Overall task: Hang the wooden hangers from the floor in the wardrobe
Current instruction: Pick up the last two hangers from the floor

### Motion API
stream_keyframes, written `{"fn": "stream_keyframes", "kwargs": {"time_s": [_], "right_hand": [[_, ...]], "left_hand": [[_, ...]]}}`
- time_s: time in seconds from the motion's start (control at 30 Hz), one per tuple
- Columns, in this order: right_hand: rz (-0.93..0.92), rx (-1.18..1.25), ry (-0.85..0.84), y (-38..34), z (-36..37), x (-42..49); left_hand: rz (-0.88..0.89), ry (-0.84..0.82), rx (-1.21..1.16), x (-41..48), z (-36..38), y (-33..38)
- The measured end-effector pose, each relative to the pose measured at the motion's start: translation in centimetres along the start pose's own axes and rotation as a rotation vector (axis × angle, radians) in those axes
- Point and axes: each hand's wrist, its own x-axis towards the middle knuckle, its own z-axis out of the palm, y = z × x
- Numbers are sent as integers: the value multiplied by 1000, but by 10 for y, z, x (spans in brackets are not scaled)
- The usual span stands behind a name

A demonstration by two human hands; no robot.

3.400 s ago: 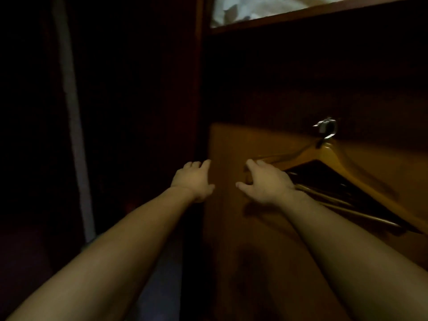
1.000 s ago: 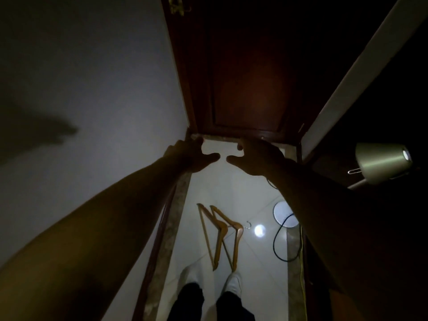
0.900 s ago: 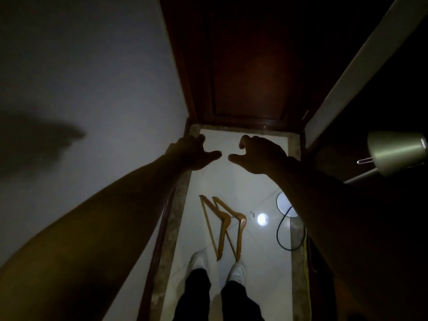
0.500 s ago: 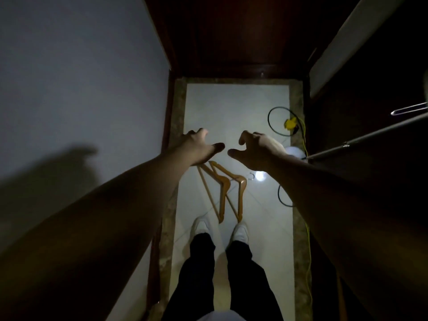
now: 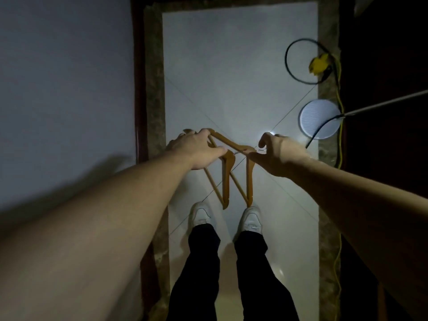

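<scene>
- Both hands reach down toward the floor: the left hand [image 5: 196, 148] has its fingers spread loosely over the upper end of the wooden hangers [image 5: 228, 167], and the right hand [image 5: 276, 154] is curled near the metal hook; whether either one actually grips yet cannot be told from this angle.
- Two hangers lie overlapping on the white tiled floor [image 5: 231, 66], just ahead of the person's white shoes [image 5: 201, 215], their arms pointing back toward the feet.
- Off to the right sit a round white disc [image 5: 318, 117], a black cable [image 5: 298, 63] looped near something yellow, and a thin metal rod [image 5: 389, 104] crossing in from the dark side.
- My judgement: this pair is at the pick-up step, not yet lifted; carrying them to the wardrobe rail and hooking them on is all left to do.
</scene>
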Motion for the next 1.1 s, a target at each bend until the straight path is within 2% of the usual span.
{"fn": "stream_keyframes", "kwargs": {"time_s": [0.27, 0.57, 0.87, 1.1], "right_hand": [[116, 113, -83, 64, 145, 93], [213, 205, -128, 114, 286, 180], [264, 309, -29, 131, 336, 252], [328, 352, 13, 137, 350, 270]], "left_hand": [[-63, -109, -7, 128, 143, -34], [-168, -201, -183, 220, 290, -62], [-174, -54, -332, 293, 330, -50], [-283, 57, -323, 318, 346, -38]]}}
